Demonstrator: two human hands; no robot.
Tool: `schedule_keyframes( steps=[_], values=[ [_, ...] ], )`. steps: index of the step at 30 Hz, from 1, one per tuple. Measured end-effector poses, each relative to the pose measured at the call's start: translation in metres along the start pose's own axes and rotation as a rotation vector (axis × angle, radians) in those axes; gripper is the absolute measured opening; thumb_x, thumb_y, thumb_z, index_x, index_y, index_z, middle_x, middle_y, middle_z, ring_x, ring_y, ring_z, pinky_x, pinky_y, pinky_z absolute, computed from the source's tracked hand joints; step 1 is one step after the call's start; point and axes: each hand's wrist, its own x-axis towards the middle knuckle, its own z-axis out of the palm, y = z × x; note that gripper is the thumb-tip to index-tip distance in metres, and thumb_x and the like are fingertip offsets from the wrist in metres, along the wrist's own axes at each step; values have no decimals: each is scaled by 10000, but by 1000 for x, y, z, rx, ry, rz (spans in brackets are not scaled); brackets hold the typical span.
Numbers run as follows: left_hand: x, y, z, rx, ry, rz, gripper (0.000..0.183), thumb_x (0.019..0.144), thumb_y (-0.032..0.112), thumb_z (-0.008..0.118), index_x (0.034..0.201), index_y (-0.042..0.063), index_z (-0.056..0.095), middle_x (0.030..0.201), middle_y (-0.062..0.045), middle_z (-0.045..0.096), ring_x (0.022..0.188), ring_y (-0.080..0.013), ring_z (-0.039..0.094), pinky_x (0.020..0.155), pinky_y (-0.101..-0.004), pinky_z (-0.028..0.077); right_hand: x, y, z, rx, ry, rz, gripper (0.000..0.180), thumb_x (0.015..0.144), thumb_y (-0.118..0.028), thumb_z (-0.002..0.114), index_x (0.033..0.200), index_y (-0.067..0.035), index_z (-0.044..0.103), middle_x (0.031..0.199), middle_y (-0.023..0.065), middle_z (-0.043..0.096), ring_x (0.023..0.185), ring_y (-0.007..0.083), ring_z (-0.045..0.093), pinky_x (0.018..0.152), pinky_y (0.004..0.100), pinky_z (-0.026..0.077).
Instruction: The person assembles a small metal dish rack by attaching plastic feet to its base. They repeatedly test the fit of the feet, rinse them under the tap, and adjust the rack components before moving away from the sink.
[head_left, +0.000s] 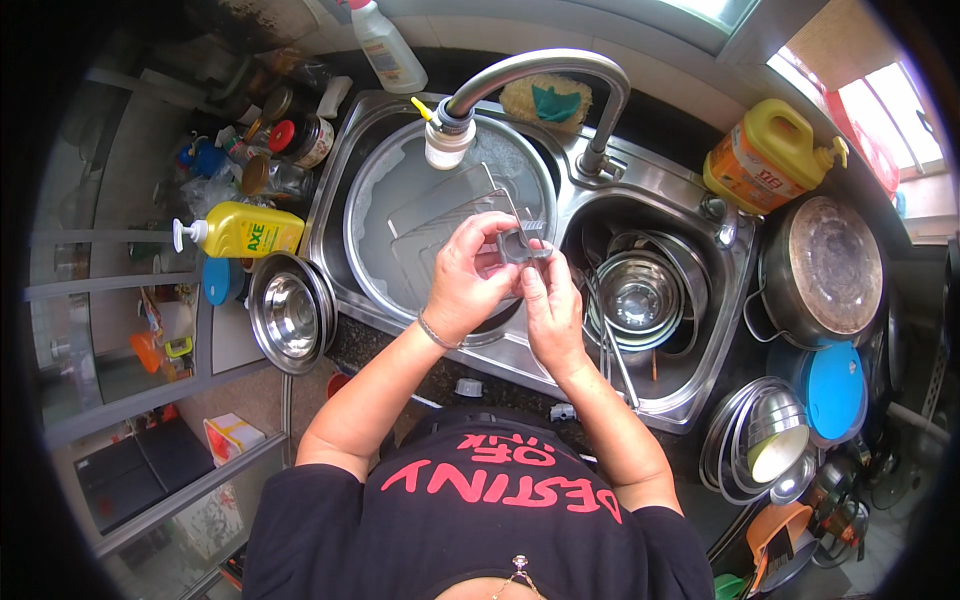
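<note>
Over the left sink bowl, both hands meet at a small grey plastic piece (517, 246) and the thin edge of a clear panel. My left hand (476, 274) grips the grey piece from the left. My right hand (553, 307) pinches the thin edge just below it. How the piece and the panel join is partly hidden by the fingers. Behind the hands, a large round metal basin (356, 247) holds cloudy, sudsy water. Clear rectangular plastic pieces (442, 206) show in the basin, partly overlapping the held panel in the view.
A curved faucet (551, 58) with a white filter head (448, 146) arches above the basin. Stacked metal bowls (637, 292) and utensils fill the right sink bowl. Yellow pump bottles (251, 229) flank the sink. More steel bowls (289, 315) stand left, and a large pot (817, 270) right.
</note>
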Motion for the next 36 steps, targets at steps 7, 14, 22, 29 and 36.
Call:
schedule_keyframes(
  steps=[7,14,22,29,36],
  values=[
    [-5,-4,-1,-102,-2,-78,463,766,-140,587,1169,37,440,1189,-97,510,1114,-191,542,925,-322,503,-3,5,4,53,16,-70,407,908,-138,581,1246,11,410,965,106,594,860,153,617,748,291,513],
    [-5,-2,-1,-280,-16,-98,460,765,-137,600,1164,28,441,1178,-105,521,1105,-199,548,941,-341,494,-3,4,3,-8,-9,-98,410,912,-145,577,1249,11,403,967,105,590,847,163,618,748,295,514],
    [0,-10,1,-226,-15,-107,442,767,-143,590,1156,21,460,1178,-105,531,1089,-197,566,927,-334,505,-3,6,5,-74,9,-95,466,925,-180,556,1298,49,396,1042,168,609,932,219,623,801,326,496],
    [1,1,6,-156,31,-114,421,712,-126,640,1098,9,536,1106,-70,546,961,-161,625,791,-272,558,-5,9,2,-14,-19,-33,492,945,-225,523,1321,62,388,1088,201,606,1017,260,612,850,341,474],
    [7,8,8,105,-12,14,421,771,-110,616,1167,2,528,1094,-93,592,951,-162,634,794,-270,548,-3,2,0,22,-29,-50,478,971,-277,470,1306,56,400,1075,164,611,961,216,604,821,324,472]
  ],
)
